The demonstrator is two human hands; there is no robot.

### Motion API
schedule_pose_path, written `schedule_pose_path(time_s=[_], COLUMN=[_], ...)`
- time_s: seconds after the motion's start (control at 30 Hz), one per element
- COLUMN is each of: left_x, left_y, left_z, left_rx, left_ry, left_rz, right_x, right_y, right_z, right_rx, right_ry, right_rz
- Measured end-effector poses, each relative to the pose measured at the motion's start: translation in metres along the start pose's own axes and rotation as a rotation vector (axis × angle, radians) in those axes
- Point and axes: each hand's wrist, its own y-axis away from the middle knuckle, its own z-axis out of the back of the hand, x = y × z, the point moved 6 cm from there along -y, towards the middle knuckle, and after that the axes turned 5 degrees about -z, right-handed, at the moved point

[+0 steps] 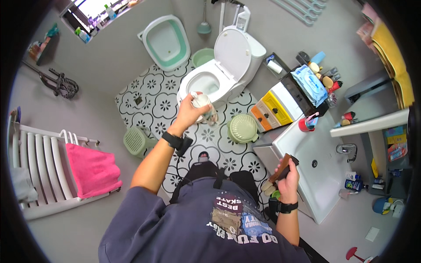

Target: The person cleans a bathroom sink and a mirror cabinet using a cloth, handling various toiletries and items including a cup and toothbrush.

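My left hand (190, 111) is closed around a clear spray bottle or dispenser (201, 100) with a white top, held above the front of the white toilet bowl (210, 82). What is inside the bottle cannot be made out. In my right hand (290, 179) is a flat, dark brown object (280, 169), perhaps a leather item, beside the near left edge of the white washbasin (315, 184). The toilet lid (233, 49) stands raised. Both wrists wear black straps.
A green stool (136, 141) is at the left, and a lidded green bin (242, 129) stands right of centre. Small drawers (276, 108) adjoin the basin. A red cup (306, 125) sits on the basin's rim. A pink towel (95, 171) hangs on the white radiator (42, 171).
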Motion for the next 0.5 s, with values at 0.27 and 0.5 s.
schedule_pose_path(time_s=[0.27, 0.5], left_x=[0.059, 0.065], left_y=[-0.01, -0.018], left_z=[0.084, 0.115], left_rx=[-0.057, -0.046], left_ry=[-0.013, -0.117], left_rz=[0.047, 0.051], right_x=[-0.054, -0.05], right_y=[0.006, -0.016], right_z=[-0.078, -0.126], right_rx=[0.013, 0.058], right_ry=[0.084, 0.121], right_rz=[-0.078, -0.059])
